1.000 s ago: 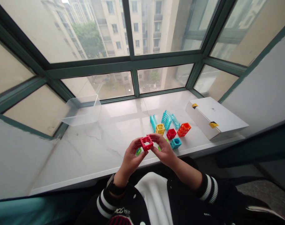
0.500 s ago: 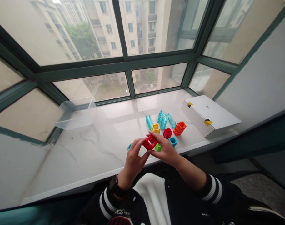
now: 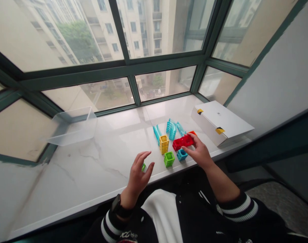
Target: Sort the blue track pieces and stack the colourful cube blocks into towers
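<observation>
My right hand (image 3: 198, 151) has its thumb and fingers closed on the right end of a red block (image 3: 186, 140). This block lies in line with another red block (image 3: 177, 144); I cannot tell whether they are joined. My left hand (image 3: 139, 172) is open above the sill, fingers apart, with a small green piece (image 3: 143, 167) partly hidden behind it. Between the hands stand a green block (image 3: 169, 159) and a yellow block stack (image 3: 164, 145). A blue block (image 3: 181, 155) sits just below the red ones. Behind my right fingers an orange block (image 3: 193, 132) is mostly covered.
Clear teal track pieces (image 3: 171, 129) lie behind the blocks on the white marble sill (image 3: 105, 148). To the right sits a white box (image 3: 222, 121) with yellow-black tabs. A transparent plastic bin (image 3: 73, 130) stands at left. Window panes close off the back.
My right hand has carried the red block right, beside the other red one. My left hand has let go of it and opened. The view has shifted slightly.
</observation>
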A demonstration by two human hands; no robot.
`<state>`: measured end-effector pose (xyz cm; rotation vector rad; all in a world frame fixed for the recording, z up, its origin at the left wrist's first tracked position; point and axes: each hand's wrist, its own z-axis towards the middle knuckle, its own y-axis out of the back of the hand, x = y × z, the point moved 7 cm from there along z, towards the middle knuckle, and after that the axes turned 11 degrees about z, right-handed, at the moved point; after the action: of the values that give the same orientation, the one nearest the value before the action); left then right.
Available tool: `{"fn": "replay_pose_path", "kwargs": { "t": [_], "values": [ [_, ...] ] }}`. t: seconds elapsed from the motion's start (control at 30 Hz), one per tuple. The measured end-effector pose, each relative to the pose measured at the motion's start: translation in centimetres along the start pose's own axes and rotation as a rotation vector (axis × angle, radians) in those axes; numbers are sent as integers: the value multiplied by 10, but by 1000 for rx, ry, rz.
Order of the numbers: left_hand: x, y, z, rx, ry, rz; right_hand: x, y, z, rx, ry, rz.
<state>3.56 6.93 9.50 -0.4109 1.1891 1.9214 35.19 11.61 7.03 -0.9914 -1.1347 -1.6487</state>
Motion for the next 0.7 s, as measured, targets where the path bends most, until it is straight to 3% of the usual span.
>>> {"fn": "replay_pose_path", "kwargs": {
  "t": [0.13,0.33,0.7],
  "values": [
    [35,10,-5,-20,97,57,-18,5,6,-71,14,-126],
    [77,15,-18,41,182,158,-38,-16,19,-11,8,-257],
    [105,27,-45,89,232,222,-67,-39,35,77,6,-346]
  ]
}}
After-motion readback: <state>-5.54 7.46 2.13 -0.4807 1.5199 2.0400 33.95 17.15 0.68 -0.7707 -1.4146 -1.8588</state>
